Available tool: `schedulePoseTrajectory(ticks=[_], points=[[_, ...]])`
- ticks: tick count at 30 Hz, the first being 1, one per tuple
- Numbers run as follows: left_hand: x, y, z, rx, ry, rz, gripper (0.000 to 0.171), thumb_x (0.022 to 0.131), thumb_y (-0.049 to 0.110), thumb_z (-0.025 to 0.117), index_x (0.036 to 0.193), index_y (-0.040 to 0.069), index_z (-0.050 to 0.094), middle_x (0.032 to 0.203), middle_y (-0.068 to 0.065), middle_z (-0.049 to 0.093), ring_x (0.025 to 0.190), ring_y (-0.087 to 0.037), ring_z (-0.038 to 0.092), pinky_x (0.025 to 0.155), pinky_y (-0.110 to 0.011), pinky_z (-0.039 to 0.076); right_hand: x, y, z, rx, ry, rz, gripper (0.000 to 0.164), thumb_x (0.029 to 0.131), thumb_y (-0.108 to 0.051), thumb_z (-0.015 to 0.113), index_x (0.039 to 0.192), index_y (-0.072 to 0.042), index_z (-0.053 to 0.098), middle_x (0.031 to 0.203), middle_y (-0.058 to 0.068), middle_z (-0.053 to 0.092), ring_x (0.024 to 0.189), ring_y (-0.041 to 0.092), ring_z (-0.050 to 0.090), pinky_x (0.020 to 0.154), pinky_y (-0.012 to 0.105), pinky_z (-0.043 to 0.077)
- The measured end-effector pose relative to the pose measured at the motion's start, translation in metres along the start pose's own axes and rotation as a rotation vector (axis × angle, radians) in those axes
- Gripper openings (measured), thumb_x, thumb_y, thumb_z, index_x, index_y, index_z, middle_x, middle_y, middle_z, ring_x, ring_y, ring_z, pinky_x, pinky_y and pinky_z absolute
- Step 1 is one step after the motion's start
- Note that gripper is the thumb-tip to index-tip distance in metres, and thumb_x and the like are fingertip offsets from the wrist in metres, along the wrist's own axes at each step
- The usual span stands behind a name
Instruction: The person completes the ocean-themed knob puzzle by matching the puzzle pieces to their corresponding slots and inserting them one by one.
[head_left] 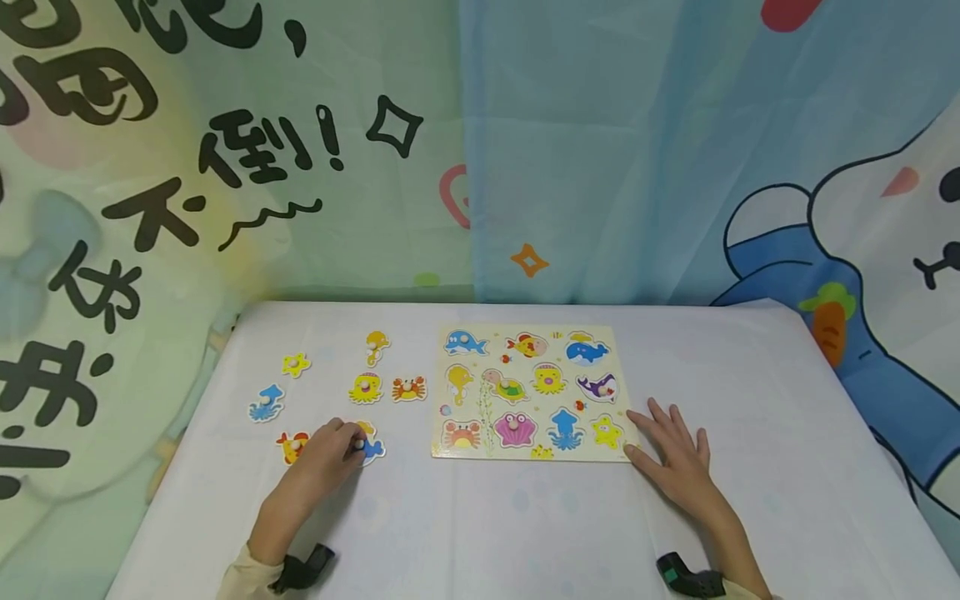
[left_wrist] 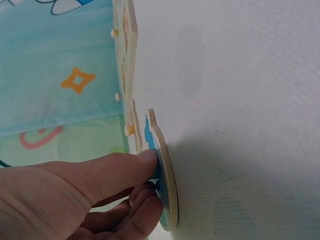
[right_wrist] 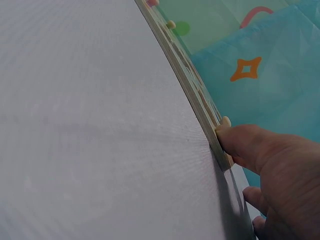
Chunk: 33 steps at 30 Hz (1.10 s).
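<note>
My left hand (head_left: 324, 457) pinches the knob area of a blue whale puzzle piece (head_left: 372, 451). In the left wrist view, thumb and fingers meet at the face of the whale piece (left_wrist: 171, 195), whose wooden edge is near the white tabletop; the fingers hide the knob. A cream sea-animal puzzle board (head_left: 487, 454) lies to the right, with some pieces in it, among them a pink shell (head_left: 515, 430) and a turtle (head_left: 510, 389). My right hand (head_left: 678, 458) rests at the board's lower right edge, fingers spread. In the right wrist view its thumb touches the board (right_wrist: 190, 95).
Loose pieces lie left of the board: a seahorse (head_left: 377, 346), an octopus (head_left: 365, 388), a crab (head_left: 409, 389), a starfish (head_left: 296, 364), a squid (head_left: 266, 404) and a red-and-yellow fish (head_left: 292, 446). A printed curtain (head_left: 570, 150) hangs behind the white table (head_left: 525, 533).
</note>
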<state>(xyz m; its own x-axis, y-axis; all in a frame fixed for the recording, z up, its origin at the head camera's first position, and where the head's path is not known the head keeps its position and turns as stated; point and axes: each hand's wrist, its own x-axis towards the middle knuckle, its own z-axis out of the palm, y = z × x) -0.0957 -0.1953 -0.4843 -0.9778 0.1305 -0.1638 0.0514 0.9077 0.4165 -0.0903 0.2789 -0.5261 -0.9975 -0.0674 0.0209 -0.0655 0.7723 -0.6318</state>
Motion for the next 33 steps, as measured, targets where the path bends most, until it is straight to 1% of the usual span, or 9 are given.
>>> schedulePoseTrajectory(ticks=[6,12,17,21,24,28,33], points=[[0.000,0.002,-0.001,-0.001,0.008,0.012,0.021,0.083,0.004,0.073,0.103,0.003,0.065,0.092,-0.006,0.059,0.083,-0.015,0.052,0.081,-0.033,0.054,0.000,0.002,-0.002,-0.009,-0.010,-0.002,0.056,0.090,-0.037,0.061,0.139,-0.011,0.049,0.156,0.028,0.023,0.147,0.048,0.003,0.108,0.073,-0.010],[0.001,0.001,-0.004,-0.018,-0.025,0.015,0.022,0.083,0.005,0.073,0.103,0.003,0.065,0.090,-0.006,0.059,0.080,-0.014,0.052,0.079,-0.033,0.054,0.001,0.001,-0.002,-0.009,-0.020,0.004,0.057,0.090,-0.036,0.061,0.139,-0.010,0.048,0.157,0.027,0.022,0.147,0.049,0.002,0.108,0.072,-0.011],[0.001,-0.001,-0.005,-0.020,-0.019,0.045,0.019,0.083,0.004,0.072,0.101,0.003,0.067,0.087,-0.005,0.059,0.078,-0.014,0.052,0.076,-0.031,0.053,0.001,0.001,-0.001,-0.007,-0.019,0.008,0.057,0.090,-0.036,0.061,0.139,-0.010,0.049,0.156,0.028,0.022,0.147,0.049,0.002,0.108,0.072,-0.011],[0.001,-0.004,-0.006,-0.013,0.025,0.108,0.016,0.083,0.001,0.072,0.098,0.003,0.069,0.084,-0.004,0.058,0.074,-0.012,0.050,0.071,-0.027,0.051,0.001,0.001,0.001,-0.001,-0.017,0.005,0.056,0.090,-0.035,0.061,0.138,-0.010,0.050,0.156,0.028,0.023,0.147,0.049,0.003,0.108,0.072,-0.011],[0.004,-0.003,-0.007,-0.017,0.053,0.159,0.015,0.082,0.002,0.072,0.098,0.003,0.070,0.083,-0.003,0.057,0.073,-0.010,0.048,0.068,-0.024,0.049,0.001,0.000,0.001,-0.008,-0.020,0.010,0.056,0.089,-0.036,0.061,0.138,-0.010,0.050,0.156,0.028,0.023,0.147,0.048,0.004,0.108,0.073,-0.010],[0.013,0.006,-0.009,-0.030,0.072,0.201,0.016,0.083,0.006,0.072,0.099,0.004,0.070,0.083,-0.002,0.056,0.074,-0.009,0.047,0.066,-0.021,0.046,0.001,0.000,-0.001,-0.016,-0.028,0.022,0.057,0.089,-0.037,0.061,0.139,-0.011,0.049,0.157,0.027,0.022,0.147,0.047,0.002,0.108,0.072,-0.010],[0.034,0.025,-0.007,-0.052,0.078,0.299,0.012,0.082,0.005,0.073,0.094,0.004,0.071,0.079,-0.001,0.056,0.073,-0.009,0.046,0.065,-0.020,0.044,0.000,0.001,-0.001,-0.015,-0.014,0.013,0.057,0.089,-0.036,0.062,0.138,-0.010,0.050,0.156,0.028,0.023,0.147,0.048,0.003,0.108,0.072,-0.010]])
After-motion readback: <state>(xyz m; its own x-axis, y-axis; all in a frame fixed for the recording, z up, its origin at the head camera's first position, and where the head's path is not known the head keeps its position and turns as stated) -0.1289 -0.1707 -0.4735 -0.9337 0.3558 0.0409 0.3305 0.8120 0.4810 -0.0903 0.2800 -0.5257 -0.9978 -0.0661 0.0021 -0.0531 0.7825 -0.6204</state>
